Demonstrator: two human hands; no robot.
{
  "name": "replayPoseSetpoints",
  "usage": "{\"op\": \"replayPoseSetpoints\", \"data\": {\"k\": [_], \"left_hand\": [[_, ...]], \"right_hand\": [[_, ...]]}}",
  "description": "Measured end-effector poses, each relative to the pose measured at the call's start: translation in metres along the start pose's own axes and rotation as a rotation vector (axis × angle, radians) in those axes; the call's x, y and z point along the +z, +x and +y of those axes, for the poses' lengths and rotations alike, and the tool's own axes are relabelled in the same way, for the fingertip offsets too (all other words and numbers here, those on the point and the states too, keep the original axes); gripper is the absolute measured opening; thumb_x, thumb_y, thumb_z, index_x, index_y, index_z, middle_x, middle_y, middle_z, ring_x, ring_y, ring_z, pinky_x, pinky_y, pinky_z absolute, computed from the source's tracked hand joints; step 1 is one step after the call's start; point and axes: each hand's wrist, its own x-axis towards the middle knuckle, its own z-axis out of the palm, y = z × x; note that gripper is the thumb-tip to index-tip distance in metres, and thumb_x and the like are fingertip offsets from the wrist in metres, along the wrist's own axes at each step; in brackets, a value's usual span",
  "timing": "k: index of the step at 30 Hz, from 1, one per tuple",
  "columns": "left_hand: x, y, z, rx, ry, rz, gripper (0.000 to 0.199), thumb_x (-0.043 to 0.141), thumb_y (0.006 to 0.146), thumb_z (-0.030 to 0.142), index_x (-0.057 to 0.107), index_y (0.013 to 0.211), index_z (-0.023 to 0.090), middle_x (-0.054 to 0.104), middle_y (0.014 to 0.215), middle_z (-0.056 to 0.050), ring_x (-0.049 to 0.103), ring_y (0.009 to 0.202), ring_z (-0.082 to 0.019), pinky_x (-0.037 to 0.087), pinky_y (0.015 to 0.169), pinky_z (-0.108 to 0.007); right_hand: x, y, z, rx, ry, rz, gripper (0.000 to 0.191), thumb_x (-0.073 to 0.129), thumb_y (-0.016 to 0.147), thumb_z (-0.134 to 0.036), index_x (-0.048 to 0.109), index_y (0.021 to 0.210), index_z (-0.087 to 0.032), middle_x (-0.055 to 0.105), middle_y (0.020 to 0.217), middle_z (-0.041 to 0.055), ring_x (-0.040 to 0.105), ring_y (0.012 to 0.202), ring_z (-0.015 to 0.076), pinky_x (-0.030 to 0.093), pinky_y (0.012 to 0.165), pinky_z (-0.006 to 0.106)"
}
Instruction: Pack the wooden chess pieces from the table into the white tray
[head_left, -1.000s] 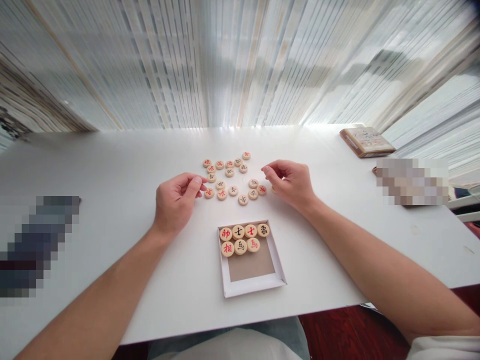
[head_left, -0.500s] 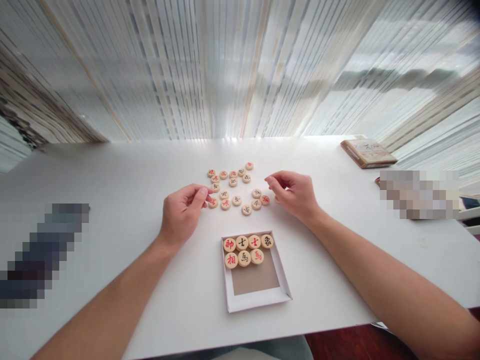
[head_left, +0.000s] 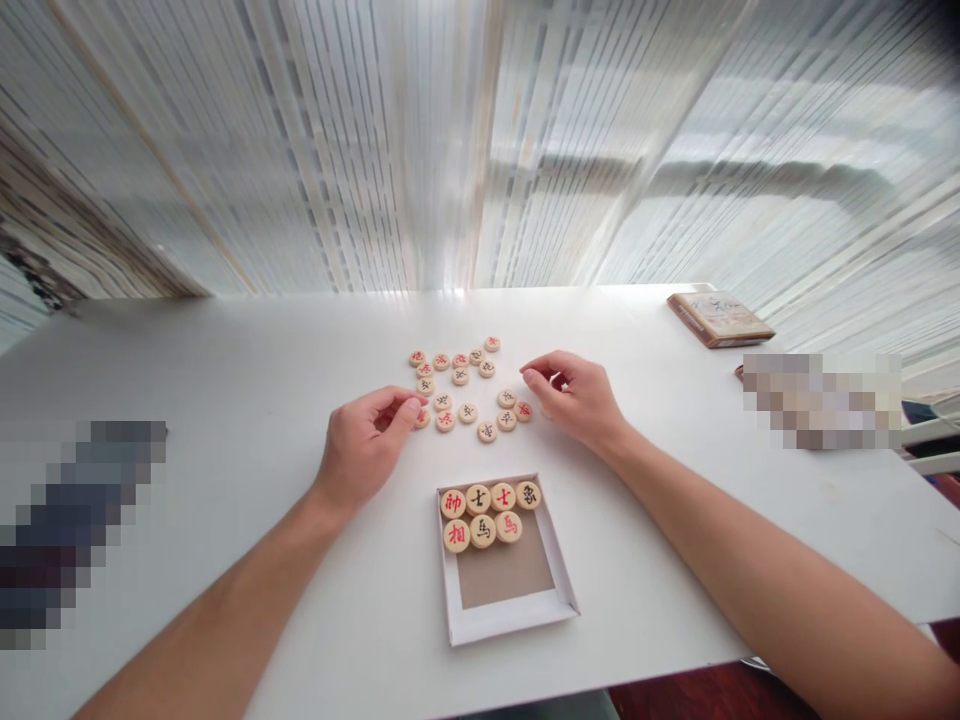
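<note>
My left hand (head_left: 367,437) is at the left edge of a loose group of round wooden xiangqi pieces (head_left: 445,421). Its thumb and index finger are pinched together and partly cover a red-marked piece (head_left: 422,419); no held piece shows. On the right side of the group is my right hand (head_left: 576,395), fingers curled and thumb tip close to the index tip, nothing visible in the pinch. Nearest to it lies a red-marked piece (head_left: 523,412). In front of me, a shallow white box (head_left: 510,617) holds larger-looking pieces (head_left: 482,531) in two rows along its far side.
A decorated flat box (head_left: 720,318) lies at the back right of the white table (head_left: 262,350), with a blurred-out object (head_left: 821,400) just nearer. Another blurred-out item (head_left: 82,530) is on the far left. String curtains (head_left: 450,150) hang behind the table.
The view has shifted slightly, so the table appears a little lower. My right hand has drawn slightly closer to the pieces and covers one that partly showed beneath it. The boxed pieces are unchanged.
</note>
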Motion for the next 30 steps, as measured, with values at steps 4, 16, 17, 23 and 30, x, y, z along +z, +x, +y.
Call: {"op": "replayPoseSetpoints", "data": {"k": [4, 16, 17, 23, 30], "left_hand": [[0.0, 0.0, 0.0, -0.001, 0.01, -0.004, 0.023, 0.069, 0.096, 0.038, 0.083, 0.094, 0.02, 0.085, 0.087, -0.004, 0.08, 0.081, -0.021, 0.06, 0.075, -0.029], [-0.008, 0.007, 0.004, -0.03, 0.094, 0.109, 0.027, 0.065, 0.093, 0.04, 0.084, 0.096, 0.021, 0.085, 0.098, -0.004, 0.076, 0.087, -0.021, 0.059, 0.079, -0.031], [-0.009, 0.008, 0.002, -0.036, 0.104, 0.108, 0.027, 0.066, 0.092, 0.04, 0.084, 0.097, 0.022, 0.085, 0.099, -0.004, 0.076, 0.086, -0.021, 0.058, 0.078, -0.031], [-0.006, 0.008, -0.003, -0.028, 0.142, 0.087, 0.024, 0.067, 0.091, 0.037, 0.084, 0.099, 0.022, 0.083, 0.099, -0.004, 0.072, 0.079, -0.019, 0.055, 0.073, -0.031], [-0.002, 0.005, 0.003, 0.044, 0.159, 0.081, 0.021, 0.065, 0.092, 0.032, 0.083, 0.097, 0.022, 0.083, 0.099, -0.004, 0.073, 0.083, -0.02, 0.056, 0.077, -0.032]], "right_hand": [[0.0, 0.0, 0.001, -0.013, -0.002, -0.026, 0.021, 0.066, 0.093, -0.032, 0.081, 0.089, -0.018, 0.077, 0.082, 0.0063, 0.064, 0.068, 0.0178, 0.05, 0.063, 0.032], [-0.002, -0.002, -0.003, -0.045, -0.017, -0.138, 0.026, 0.063, 0.1, -0.034, 0.083, 0.105, -0.019, 0.078, 0.099, 0.0098, 0.07, 0.081, 0.0227, 0.055, 0.071, 0.037], [-0.002, -0.002, -0.002, -0.048, -0.019, -0.143, 0.026, 0.063, 0.1, -0.034, 0.083, 0.106, -0.019, 0.078, 0.099, 0.0098, 0.071, 0.082, 0.0233, 0.056, 0.072, 0.038], [-0.003, -0.005, -0.008, -0.15, -0.064, -0.193, 0.029, 0.063, 0.103, -0.035, 0.081, 0.123, -0.023, 0.077, 0.122, 0.0133, 0.069, 0.117, 0.0336, 0.057, 0.099, 0.05], [0.016, -0.015, -0.031, -0.348, -0.338, -0.34, 0.045, 0.052, 0.112, -0.037, 0.067, 0.15, -0.018, 0.068, 0.152, 0.0169, 0.051, 0.145, 0.042, 0.042, 0.118, 0.064]]}}
